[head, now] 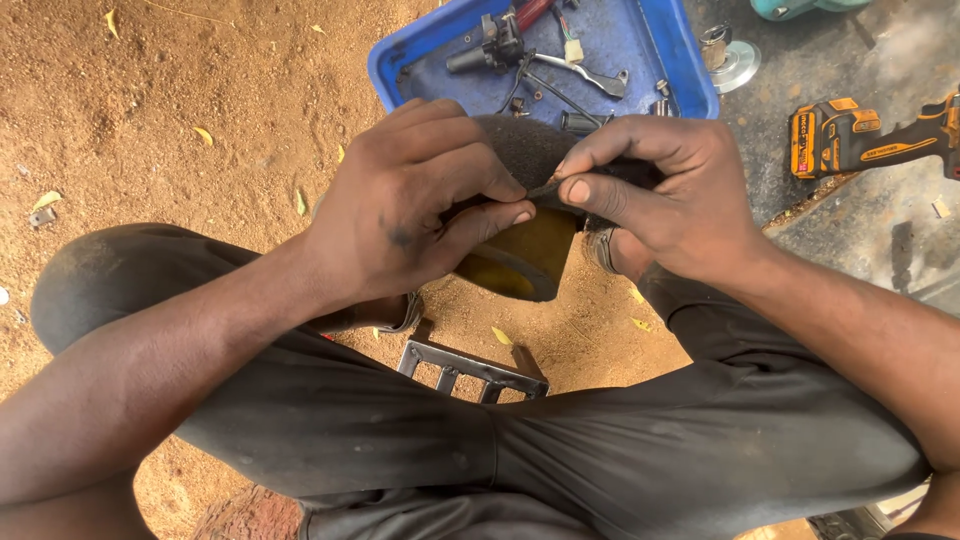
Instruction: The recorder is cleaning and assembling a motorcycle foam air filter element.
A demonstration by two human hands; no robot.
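here, both hands (545, 195) pinching foam filter (520, 250)

You have two hands in view: your left hand (415, 205) and your right hand (665, 190), both at the centre of the frame, pinching one dark foam piece (530, 160) with a yellow inside. You see one blue tray (690, 85) at the top centre, holding several small metal parts, too jumbled to count exactly. One orange cordless drill (865, 140) lies at the upper right. One round metal part (730, 60) sits just right of the tray. One metal bracket (470, 370) lies at the lower centre, between your knees.
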